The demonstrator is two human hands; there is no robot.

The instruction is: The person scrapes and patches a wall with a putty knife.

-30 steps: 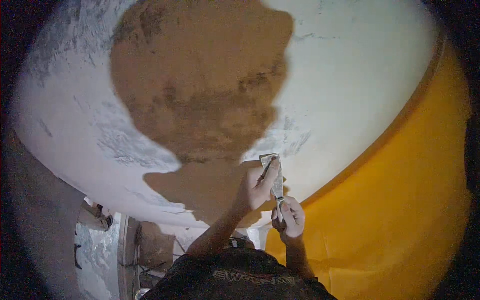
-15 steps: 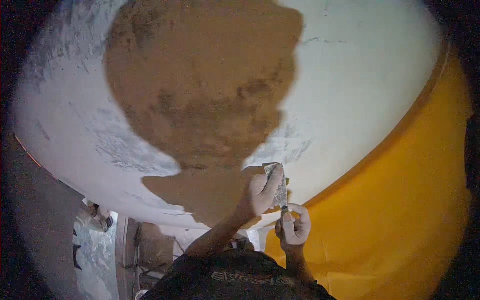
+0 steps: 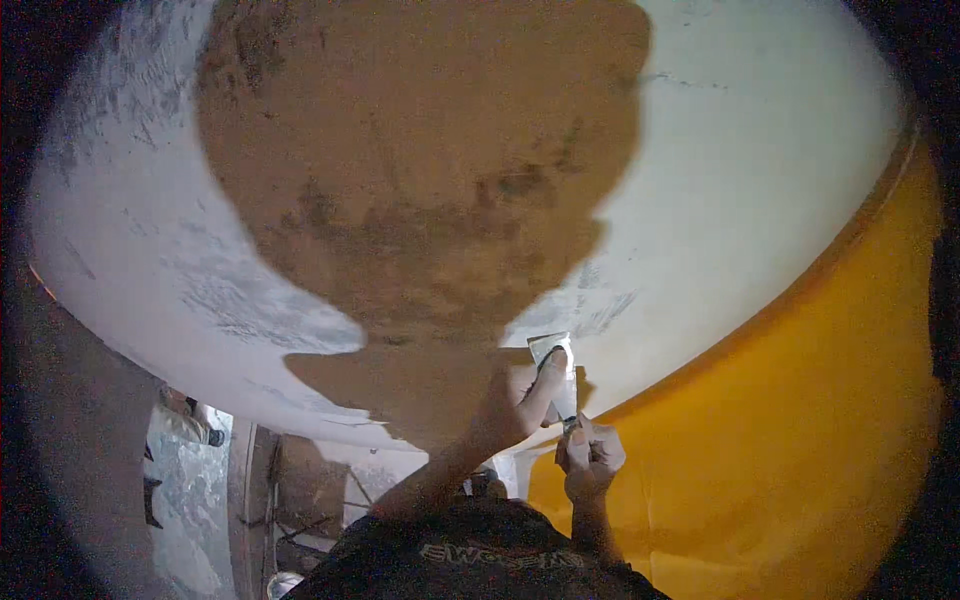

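The step in hand is judged to be careful handling of the blade. It is best done with the putty knife (image 3: pixel 567 404) kept steady from its handle end, while light, even pressure is applied to the flat by the thumb. The sharp edge and corners should be kept off the skin, and any stroke is better directed along the flat than across the edge. Contact with the pale curved panel (image 3: pixel 750 190) is best avoided meanwhile, so that no stray mark is added near the grey smears (image 3: pixel 592 302).

By the left grip (image 3: pixel 535 395), the blade is pinched — the thumb is laid over its front, with little opening left, and the fingers are mostly hidden. By the right grip (image 3: pixel 594 456), the handle end is grasped between thumb and curled fingers, closely closed. The knife is thus held by both, in front of the panel, its broad edge pointed away from the body, with orange sheeting (image 3: pixel 780 430) to the right. Whether the panel is touched by the edge cannot be told.
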